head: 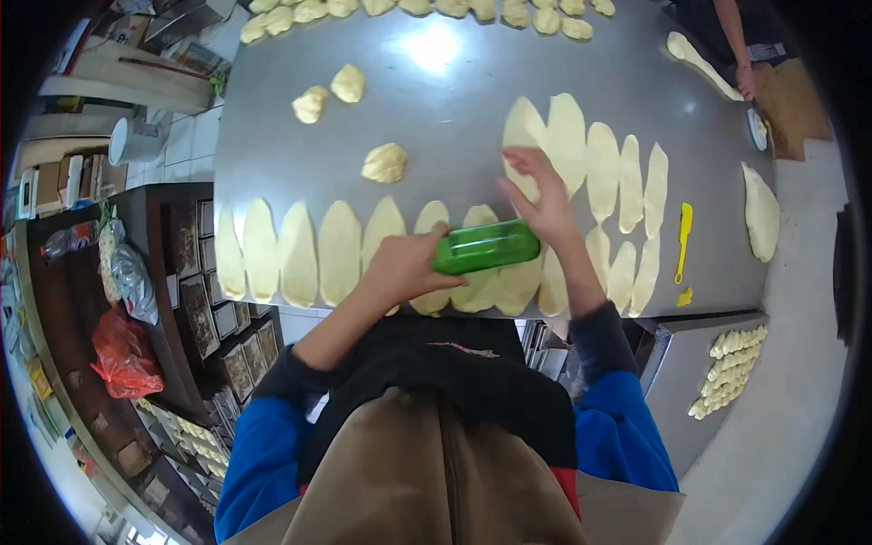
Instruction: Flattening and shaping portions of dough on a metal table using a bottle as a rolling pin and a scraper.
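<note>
My left hand (402,266) grips one end of a green glass bottle (485,246), which lies crosswise above the row of flattened dough strips. My right hand (543,197) is just beyond the bottle's other end. Its fingers are spread and hold nothing, and they overlap a long flattened dough piece (523,122). A row of flat oval dough strips (339,253) runs along the table's near edge; the bottle and my hands hide parts of some. Three round dough lumps, one of them a nearer lump (385,163), sit on the metal table (449,126).
Several dough lumps (415,7) line the far edge. A yellow spatula (683,242) and a yellow scrap (684,296) lie at right. Another person's hand (746,83) is by a white dish (757,129). Shaped dough pieces (729,371) rest on a lower metal surface. A red plastic bag (127,354) sits on the left shelf.
</note>
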Tool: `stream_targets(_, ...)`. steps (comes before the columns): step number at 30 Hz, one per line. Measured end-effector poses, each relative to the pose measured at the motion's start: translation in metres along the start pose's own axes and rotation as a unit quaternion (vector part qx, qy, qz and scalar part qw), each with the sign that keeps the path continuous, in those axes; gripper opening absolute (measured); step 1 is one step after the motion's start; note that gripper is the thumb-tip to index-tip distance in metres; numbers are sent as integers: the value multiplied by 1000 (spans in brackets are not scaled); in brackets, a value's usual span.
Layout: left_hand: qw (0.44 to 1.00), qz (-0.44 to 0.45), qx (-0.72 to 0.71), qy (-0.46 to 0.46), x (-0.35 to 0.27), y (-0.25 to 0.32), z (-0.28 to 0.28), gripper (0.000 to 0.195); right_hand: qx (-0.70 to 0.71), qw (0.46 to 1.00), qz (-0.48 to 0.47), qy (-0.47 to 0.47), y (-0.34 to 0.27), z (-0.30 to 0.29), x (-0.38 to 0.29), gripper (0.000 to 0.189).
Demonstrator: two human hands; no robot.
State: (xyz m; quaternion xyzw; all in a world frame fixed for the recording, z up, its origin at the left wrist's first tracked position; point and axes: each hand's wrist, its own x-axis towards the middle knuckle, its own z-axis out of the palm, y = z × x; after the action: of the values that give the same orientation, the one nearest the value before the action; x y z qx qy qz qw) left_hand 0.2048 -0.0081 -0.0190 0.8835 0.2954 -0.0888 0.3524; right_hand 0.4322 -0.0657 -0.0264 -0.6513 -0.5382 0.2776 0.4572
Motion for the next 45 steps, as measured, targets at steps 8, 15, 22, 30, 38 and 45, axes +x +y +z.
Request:
stream_targets(8,980,-142,-137,21,-114,-104,-46,70,-93,977,60,-182,-15,148,58,38)
stream_targets(15,966,-107,-218,90,-100,-120,-52,70,-43,995,81,43,-55,63,28,34)
stream_targets(22,927,-18,-326,184,-35,-85,-58,72,-265,957,32,113,-34,40,6,24)
stream_targets(30,880,125,-372,268,83,-36,-43,66,-165,981,106,8,17,47,-2,20)
stream_targets(38,952,199,77,219,137,-44,-19,56,-332,928,-67,157,60,31,46,26)
stream_targets(45,987,8,100,128,257,-51,-88,55,-443,884,84,125,119,-26,224,46)
